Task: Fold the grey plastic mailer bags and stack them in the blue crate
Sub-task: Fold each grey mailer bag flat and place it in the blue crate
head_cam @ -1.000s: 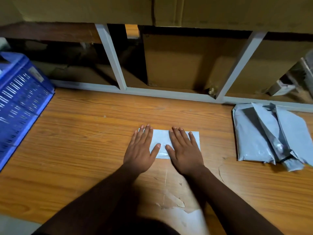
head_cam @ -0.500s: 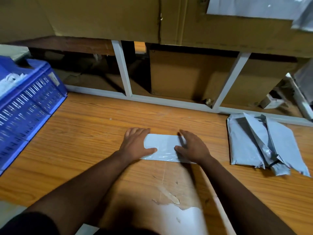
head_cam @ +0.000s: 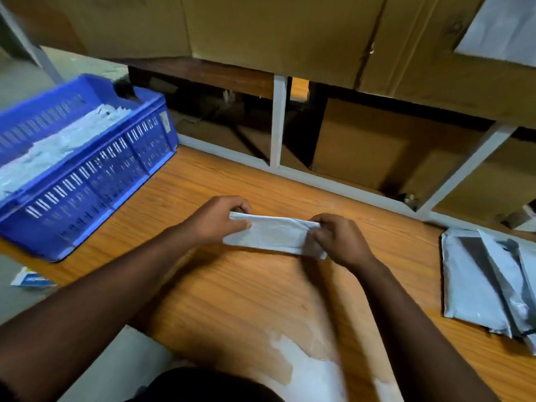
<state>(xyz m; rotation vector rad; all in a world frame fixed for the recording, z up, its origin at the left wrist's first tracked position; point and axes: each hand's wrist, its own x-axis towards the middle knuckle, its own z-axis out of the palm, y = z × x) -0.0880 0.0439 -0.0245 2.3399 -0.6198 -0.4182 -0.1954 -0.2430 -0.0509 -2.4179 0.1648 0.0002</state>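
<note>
Grey folded mailer bag (head_cam: 271,237) at desk (head_cam: 232,300) centre, left hand (head_cam: 216,220) and right hand (head_cam: 340,240) pinching its ends. Blue crate (head_cam: 87,181) at left edge; unfolded mailer bags (head_cam: 487,282) at right edge.

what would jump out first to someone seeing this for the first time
Centre frame, the left hand and right hand grip a folded pale grey plastic mailer bag above the wooden table. At left sits a blue slatted plastic crate; at right lies a pile of unfolded grey mailers.
</note>
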